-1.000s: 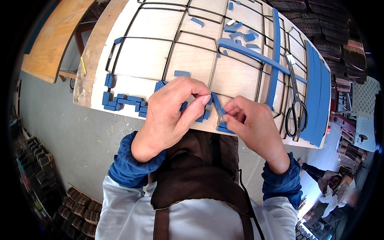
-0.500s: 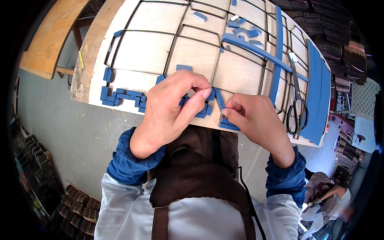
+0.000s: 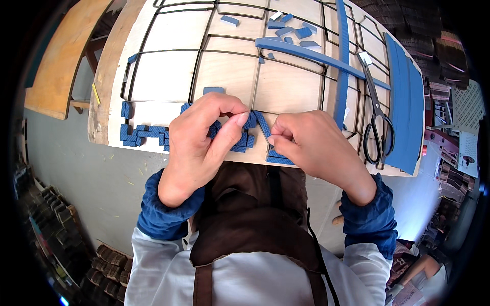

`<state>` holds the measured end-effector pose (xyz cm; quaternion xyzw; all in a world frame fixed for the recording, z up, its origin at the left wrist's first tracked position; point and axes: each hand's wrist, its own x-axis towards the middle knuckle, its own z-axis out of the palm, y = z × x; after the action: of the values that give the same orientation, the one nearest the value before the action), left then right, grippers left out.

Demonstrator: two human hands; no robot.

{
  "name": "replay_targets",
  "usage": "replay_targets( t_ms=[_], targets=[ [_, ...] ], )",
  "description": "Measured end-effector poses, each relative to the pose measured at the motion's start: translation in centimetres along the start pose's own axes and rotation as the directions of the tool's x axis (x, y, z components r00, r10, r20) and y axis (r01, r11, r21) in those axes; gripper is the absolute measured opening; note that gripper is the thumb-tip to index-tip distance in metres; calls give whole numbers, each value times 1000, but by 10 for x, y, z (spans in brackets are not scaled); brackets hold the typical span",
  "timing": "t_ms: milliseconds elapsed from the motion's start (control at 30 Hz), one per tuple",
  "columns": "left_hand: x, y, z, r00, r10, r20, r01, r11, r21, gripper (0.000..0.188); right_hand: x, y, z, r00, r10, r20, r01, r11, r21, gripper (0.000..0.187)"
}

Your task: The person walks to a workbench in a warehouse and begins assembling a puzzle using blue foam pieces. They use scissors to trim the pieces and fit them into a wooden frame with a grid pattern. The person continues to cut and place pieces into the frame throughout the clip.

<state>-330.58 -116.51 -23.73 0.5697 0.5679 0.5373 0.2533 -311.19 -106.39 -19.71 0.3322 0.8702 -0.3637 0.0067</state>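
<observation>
From the head camera, we look down on a pale wooden board (image 3: 227,71), its face divided by thin dark raised lines into open, shallow compartments. Our left hand (image 3: 196,140) is half curled at the near edge, thumb and forefinger drawn almost together beside the upper end of a short blue strip (image 3: 263,124); we cannot tell whether it has hold of anything. Our right hand (image 3: 314,140) has its fingers folded and its thumb and forefinger tips brought together at the strip's lower end; we cannot tell whether they grip it or merely touch it. The strip lies slanted between our two hands.

A single blue block (image 3: 213,91) lies in the compartment just beyond our left hand, and another blue piece (image 3: 229,21) rests farther up that column. Loose blue offcuts (image 3: 303,33) are scattered about the compartments in the next column, beyond a long blue bar (image 3: 301,53), which crosses a second blue bar (image 3: 342,66). At the near left edge, a row of textured blue pieces (image 3: 148,134) follows the dark lines, and our left hand partly hides more like them. On the right, black-handled scissors (image 3: 376,115) lie across several compartments, handles toward us, just beside a blue sheet (image 3: 404,112).
</observation>
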Motion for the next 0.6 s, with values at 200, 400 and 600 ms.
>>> replay_targets(
  t_ms=[200, 400, 600],
  targets=[
    [5, 0, 5, 1000, -1, 27, 0, 1000, 28, 7, 0, 4, 0, 998, -57, -16, 57, 998, 3, 16],
    [3, 2, 7, 998, -50, 43, 49, 998, 40, 4, 6, 9, -7, 994, -98, 57, 96, 994, 42, 17],
    [3, 10, 5, 982, -167, 83, 162, 985, 55, 7, 7, 13, -5, 990, -129, 56, 131, 990, -45, 16]
  ],
)
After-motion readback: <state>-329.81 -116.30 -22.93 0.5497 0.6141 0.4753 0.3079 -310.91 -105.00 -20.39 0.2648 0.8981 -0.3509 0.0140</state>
